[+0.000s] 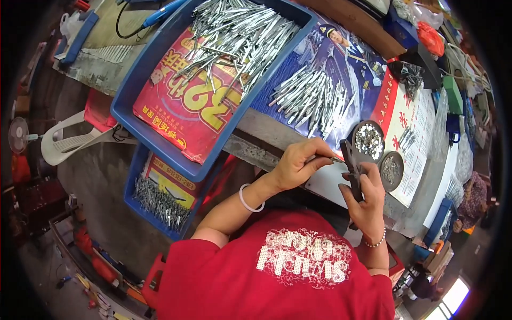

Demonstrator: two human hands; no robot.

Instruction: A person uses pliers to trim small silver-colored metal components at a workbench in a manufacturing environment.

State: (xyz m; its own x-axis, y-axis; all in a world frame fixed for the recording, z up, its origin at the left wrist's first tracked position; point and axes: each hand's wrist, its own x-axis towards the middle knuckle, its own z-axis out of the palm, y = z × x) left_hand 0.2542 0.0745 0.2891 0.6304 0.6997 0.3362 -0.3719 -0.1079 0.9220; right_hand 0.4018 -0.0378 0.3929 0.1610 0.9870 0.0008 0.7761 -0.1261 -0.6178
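Note:
My left hand (301,166) is closed in a pinch, thumb against fingers, near the table's front edge. A small thin piece (337,159) pokes out at its fingertips, too little of it showing to name. My right hand (367,194) grips dark metal pliers (349,160), whose head points up and away from me beside the left fingertips. Just beyond the pliers stands a round dark dish of shiny silver discs (369,140). A second dish of small grey metal parts (391,172) sits to its right. Slim silver metal rods (312,98) lie spread on a blue poster beyond my hands.
A big blue tray (213,165) at the left holds a heap of similar rods (240,37) on red printed card. Below it is a smaller blue bin (194,213) with thin metal parts. Black plastic (410,77) and clear bags lie at the right. A white chair (64,140) stands left.

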